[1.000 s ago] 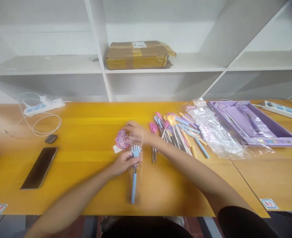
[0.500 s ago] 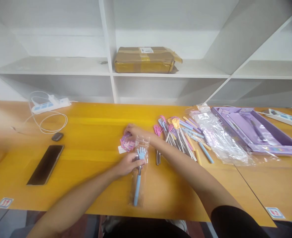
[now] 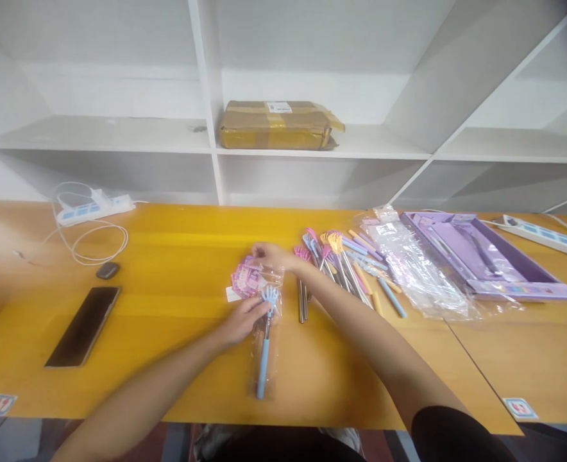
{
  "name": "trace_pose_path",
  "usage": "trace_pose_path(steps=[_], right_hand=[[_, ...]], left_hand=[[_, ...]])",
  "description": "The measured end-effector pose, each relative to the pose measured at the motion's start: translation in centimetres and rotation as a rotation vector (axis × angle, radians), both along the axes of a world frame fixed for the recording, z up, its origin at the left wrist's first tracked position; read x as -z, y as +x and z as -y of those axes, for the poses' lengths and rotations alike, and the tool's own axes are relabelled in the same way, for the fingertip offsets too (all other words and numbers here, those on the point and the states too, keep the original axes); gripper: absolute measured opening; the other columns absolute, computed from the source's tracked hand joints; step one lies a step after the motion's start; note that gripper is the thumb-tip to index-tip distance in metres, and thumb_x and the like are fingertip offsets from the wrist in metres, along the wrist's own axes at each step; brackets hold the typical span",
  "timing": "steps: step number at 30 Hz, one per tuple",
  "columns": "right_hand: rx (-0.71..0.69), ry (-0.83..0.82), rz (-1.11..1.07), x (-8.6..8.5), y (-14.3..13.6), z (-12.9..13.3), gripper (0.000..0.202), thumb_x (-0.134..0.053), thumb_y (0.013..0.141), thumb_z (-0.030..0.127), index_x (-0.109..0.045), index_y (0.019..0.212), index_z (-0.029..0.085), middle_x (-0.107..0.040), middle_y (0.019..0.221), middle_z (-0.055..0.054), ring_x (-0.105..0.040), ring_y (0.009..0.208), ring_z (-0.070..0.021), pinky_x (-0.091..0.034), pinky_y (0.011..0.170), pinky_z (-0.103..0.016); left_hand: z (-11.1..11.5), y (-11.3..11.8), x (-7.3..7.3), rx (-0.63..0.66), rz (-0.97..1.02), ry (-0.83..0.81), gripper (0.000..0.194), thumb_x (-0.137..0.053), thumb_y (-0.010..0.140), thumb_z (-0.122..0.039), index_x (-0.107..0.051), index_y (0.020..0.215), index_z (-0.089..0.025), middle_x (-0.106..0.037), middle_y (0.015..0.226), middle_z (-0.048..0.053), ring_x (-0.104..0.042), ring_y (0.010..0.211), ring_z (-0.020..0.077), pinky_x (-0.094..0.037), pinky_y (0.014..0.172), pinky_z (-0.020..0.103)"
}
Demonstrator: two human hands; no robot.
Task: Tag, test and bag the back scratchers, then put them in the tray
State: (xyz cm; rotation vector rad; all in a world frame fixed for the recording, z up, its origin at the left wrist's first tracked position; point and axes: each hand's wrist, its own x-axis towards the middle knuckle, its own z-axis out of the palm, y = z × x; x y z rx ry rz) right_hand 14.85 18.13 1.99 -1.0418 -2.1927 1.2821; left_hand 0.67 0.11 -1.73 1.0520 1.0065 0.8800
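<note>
My left hand point(image 3: 245, 317) is closed on a clear plastic bag with a back scratcher point(image 3: 263, 366) inside; the thumb lies across it just below the light blue, hand-shaped head. The scratcher has a metal shaft and a blue handle that points toward me. Just above, my right hand point(image 3: 271, 255) bends over a small pile of pink printed cards point(image 3: 245, 280), its fingers pinched at the pile's upper edge on what looks like one card. Its fingertips are partly hidden. To the right lie several loose back scratchers point(image 3: 334, 256) with pink, blue and yellow heads.
A clear plastic bag stack point(image 3: 408, 263) lies beside a purple display box point(image 3: 495, 256) on the right. On the left are a phone point(image 3: 84, 327), a black case point(image 3: 108, 270) and a power strip point(image 3: 95, 208) with a white cable. A taped carton point(image 3: 276, 125) sits on the shelf.
My right hand has shifted slightly at the upper edge of the pink cards, and more of the pile shows. My left hand keeps hold of the bagged scratcher. The view has moved slightly.
</note>
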Motion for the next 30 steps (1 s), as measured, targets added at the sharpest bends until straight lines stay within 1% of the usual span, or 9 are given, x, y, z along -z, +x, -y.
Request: trace_pose_path(steps=[4, 7, 9, 12, 15, 18, 22, 25, 30], right_hand=[[0.329, 0.009, -0.192, -0.4, 3.0, 2.2, 0.029, -0.056, 0.101, 0.044, -0.064, 0.115, 0.020, -0.067, 0.096, -0.004, -0.057, 0.082, -0.0155, -0.048, 0.074, -0.028], [0.448, -0.021, -0.286, -0.7, 5.9, 5.8, 0.031, -0.054, 0.103, 0.050, -0.063, 0.113, 0.022, -0.064, 0.091, -0.002, -0.056, 0.075, -0.0153, -0.046, 0.064, -0.026], [0.494, -0.054, -0.340, -0.6, 7.4, 8.5, 0.032, -0.059, 0.100, 0.055, -0.062, 0.107, 0.023, -0.061, 0.087, -0.001, -0.055, 0.071, -0.0145, -0.044, 0.060, -0.026], [0.581, -0.142, -0.514, 0.4, 8.6, 11.8, 0.036, -0.073, 0.093, 0.055, -0.057, 0.096, 0.023, -0.059, 0.080, 0.002, -0.054, 0.067, -0.0127, -0.044, 0.058, -0.024], [0.663, -0.213, -0.686, 1.5, 8.8, 13.4, 0.046, -0.083, 0.085, 0.053, -0.054, 0.106, 0.025, -0.061, 0.079, 0.005, -0.055, 0.061, -0.0117, -0.045, 0.052, -0.023], [0.602, -0.300, -0.680, 2.1, 8.6, 14.1, 0.059, -0.082, 0.086, 0.055, -0.054, 0.130, 0.027, -0.065, 0.083, 0.004, -0.061, 0.059, -0.0138, -0.053, 0.050, -0.027], [0.402, -0.424, -0.635, 2.1, 8.0, 15.2, 0.049, -0.075, 0.092, 0.058, -0.063, 0.127, 0.025, -0.071, 0.089, -0.001, -0.068, 0.066, -0.0170, -0.064, 0.064, -0.035], [0.365, -0.387, -0.630, 2.1, 7.4, 16.6, 0.037, -0.072, 0.096, 0.055, -0.066, 0.117, 0.025, -0.071, 0.092, -0.001, -0.069, 0.072, -0.0171, -0.064, 0.067, -0.034], [0.343, -0.265, -0.591, 1.7, 7.1, 17.9, 0.028, -0.073, 0.098, 0.050, -0.065, 0.104, 0.024, -0.073, 0.096, -0.003, -0.071, 0.086, -0.0178, -0.060, 0.076, -0.031]], left_hand=[[-0.3, -0.2, 1.1, -0.189, 0.008, -0.025, 0.060, -0.072, 0.087, -0.075, -0.076, 0.115, -0.022, -0.079, 0.107, 0.009, -0.070, 0.112, 0.0307, -0.053, 0.098, 0.040], [-0.7, -0.1, 1.6, -0.265, 0.053, -0.030, 0.061, -0.073, 0.088, -0.073, -0.075, 0.123, -0.023, -0.078, 0.118, 0.012, -0.064, 0.130, 0.0350, -0.049, 0.110, 0.044], [-0.8, 0.0, 1.6, -0.277, 0.097, -0.028, 0.060, -0.074, 0.087, -0.072, -0.076, 0.119, -0.022, -0.078, 0.115, 0.013, -0.066, 0.126, 0.0343, -0.050, 0.108, 0.045], [-0.9, 0.3, 0.8, -0.265, 0.163, -0.020, 0.056, -0.074, 0.086, -0.073, -0.074, 0.101, -0.019, -0.076, 0.100, 0.010, -0.071, 0.103, 0.0276, -0.055, 0.093, 0.040], [-1.1, 0.5, -0.2, -0.229, 0.208, -0.017, 0.055, -0.076, 0.085, -0.072, -0.066, 0.085, -0.018, -0.068, 0.086, 0.004, -0.067, 0.082, 0.0186, -0.055, 0.077, 0.032], [-1.2, 0.5, -0.8, -0.162, 0.224, -0.030, 0.052, -0.078, 0.087, -0.067, -0.066, 0.105, -0.020, -0.066, 0.085, 0.000, -0.065, 0.073, 0.0154, -0.053, 0.069, 0.028], [-1.4, 0.2, -1.0, -0.013, 0.213, -0.079, 0.061, -0.076, 0.092, -0.062, -0.059, 0.136, -0.023, -0.066, 0.082, -0.001, -0.065, 0.065, 0.0151, -0.048, 0.060, 0.026], [-1.5, 0.0, -1.1, 0.057, 0.145, -0.089, 0.056, -0.073, 0.096, -0.059, -0.064, 0.133, -0.019, -0.062, 0.076, -0.002, -0.060, 0.060, 0.0121, -0.043, 0.058, 0.025], [-1.6, -0.2, -0.8, 0.013, -0.016, -0.015, 0.037, -0.078, 0.094, -0.052, -0.067, 0.107, -0.019, -0.061, 0.077, -0.003, -0.056, 0.062, 0.0099, -0.041, 0.058, 0.023]])
